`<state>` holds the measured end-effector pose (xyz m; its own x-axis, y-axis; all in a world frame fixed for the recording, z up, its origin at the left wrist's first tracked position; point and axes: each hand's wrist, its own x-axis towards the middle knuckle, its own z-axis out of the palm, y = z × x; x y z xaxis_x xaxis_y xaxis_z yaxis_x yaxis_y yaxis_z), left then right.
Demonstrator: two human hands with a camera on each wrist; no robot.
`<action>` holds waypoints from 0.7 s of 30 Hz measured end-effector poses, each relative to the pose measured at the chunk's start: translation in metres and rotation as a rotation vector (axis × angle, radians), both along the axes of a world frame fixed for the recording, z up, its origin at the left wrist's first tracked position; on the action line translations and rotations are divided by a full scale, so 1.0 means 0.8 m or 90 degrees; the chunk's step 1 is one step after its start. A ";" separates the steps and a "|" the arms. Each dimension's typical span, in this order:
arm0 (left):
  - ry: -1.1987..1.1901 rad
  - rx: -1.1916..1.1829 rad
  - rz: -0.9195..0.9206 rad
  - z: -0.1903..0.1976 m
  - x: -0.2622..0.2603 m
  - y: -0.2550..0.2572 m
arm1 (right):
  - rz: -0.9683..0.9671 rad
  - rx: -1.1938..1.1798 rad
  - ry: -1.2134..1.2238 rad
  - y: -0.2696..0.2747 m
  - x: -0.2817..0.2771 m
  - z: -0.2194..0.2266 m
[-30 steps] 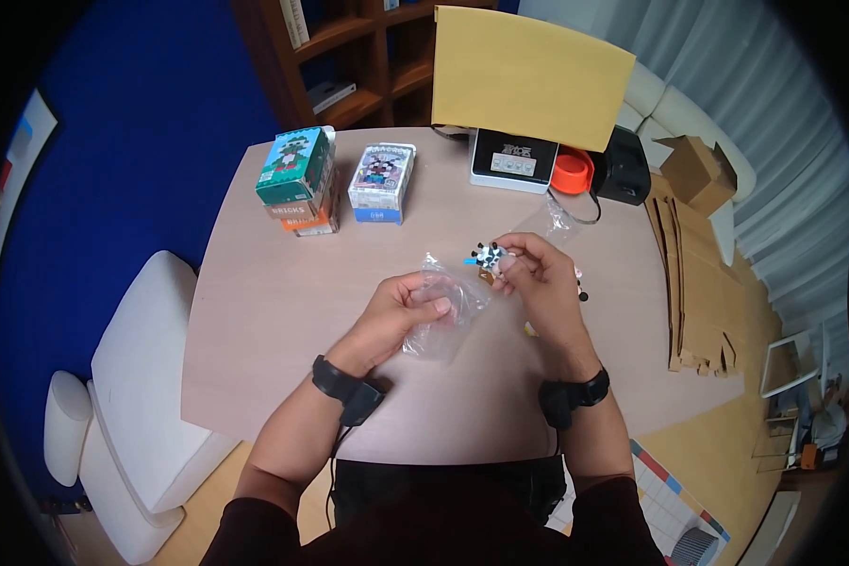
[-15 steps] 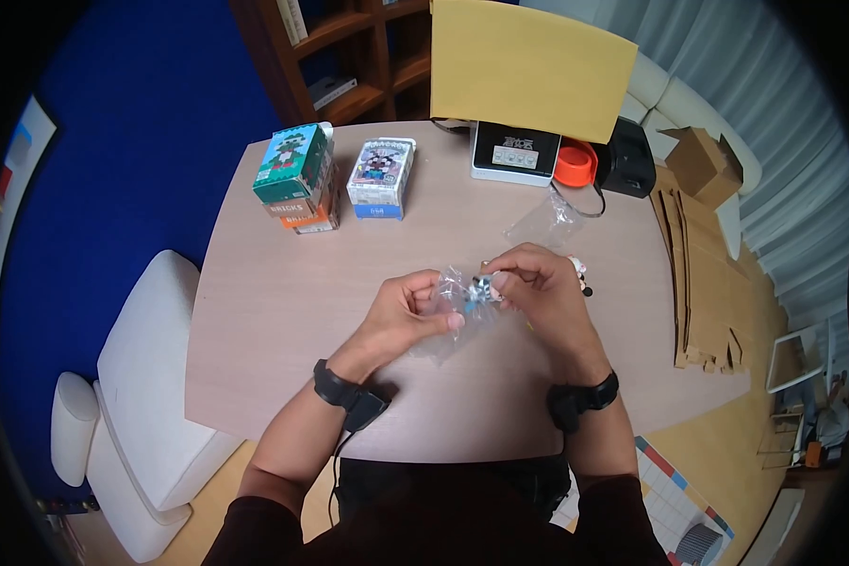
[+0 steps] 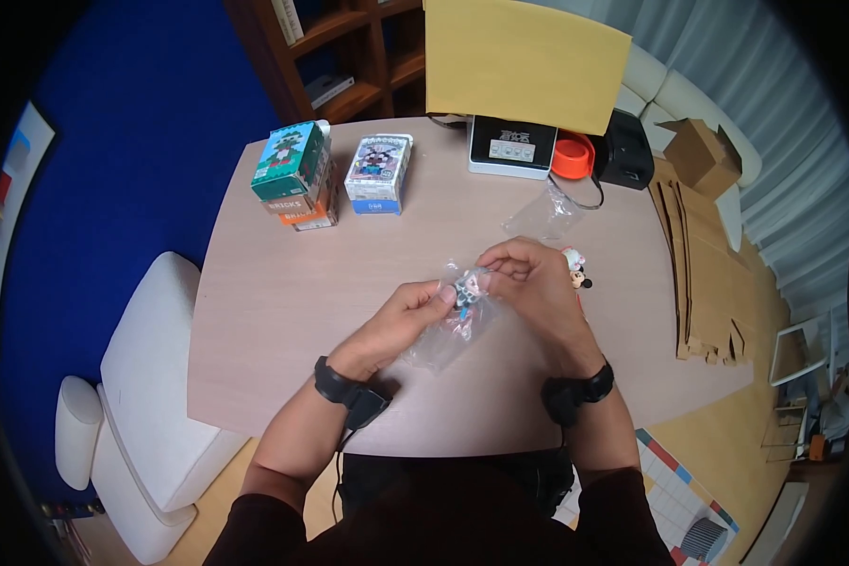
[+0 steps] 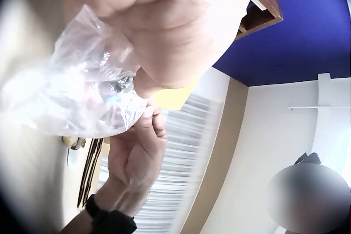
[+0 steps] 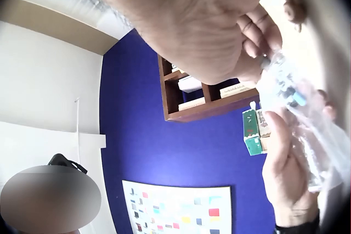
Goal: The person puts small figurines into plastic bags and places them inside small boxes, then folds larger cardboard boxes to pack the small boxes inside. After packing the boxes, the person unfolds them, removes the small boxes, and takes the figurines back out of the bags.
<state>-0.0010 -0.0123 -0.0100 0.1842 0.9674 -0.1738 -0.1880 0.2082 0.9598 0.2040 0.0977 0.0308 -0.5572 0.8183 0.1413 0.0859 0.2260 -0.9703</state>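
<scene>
A clear plastic bag (image 3: 434,351) hangs between the two hands over the table. My left hand (image 3: 396,327) grips it from the left, thumb pressed on its upper part. Inside it, near the mouth, lies a small black, white and pink toy figure (image 3: 466,287); its blue part (image 5: 299,99) shows through the plastic in the right wrist view. My right hand (image 3: 538,283) pinches the bag's edge at the mouth with thumb and fingers, right beside the figure. The bag's glare blurs the figure in the left wrist view.
Small toy figures (image 3: 578,277) stand beyond the right hand. Another clear bag (image 3: 545,213) lies farther back. Stacked brick boxes (image 3: 295,174) and a white box (image 3: 379,174) stand at the back left. A black-and-white device (image 3: 511,148), an orange round object (image 3: 573,156) and flattened cardboard (image 3: 703,283) are rightward.
The right hand has brought the toy figure left and down into the bag's mouth. The left thumb has shifted up the bag, and the right hand now pinches the bag's edge.
</scene>
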 end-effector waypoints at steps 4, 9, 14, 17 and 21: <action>-0.051 -0.020 0.023 -0.001 0.000 -0.002 | 0.006 -0.081 0.046 -0.009 -0.008 -0.003; -0.157 -0.050 0.059 0.005 0.001 -0.002 | -0.038 0.077 0.010 -0.016 -0.012 0.001; -0.202 -0.033 0.046 0.007 -0.003 -0.003 | 0.074 0.157 0.003 -0.021 -0.009 0.019; -0.224 0.015 0.069 0.011 -0.002 -0.001 | 0.140 0.183 0.021 -0.021 -0.008 0.017; -0.230 0.073 0.029 0.022 0.003 0.001 | 0.086 0.253 -0.085 -0.025 -0.008 0.005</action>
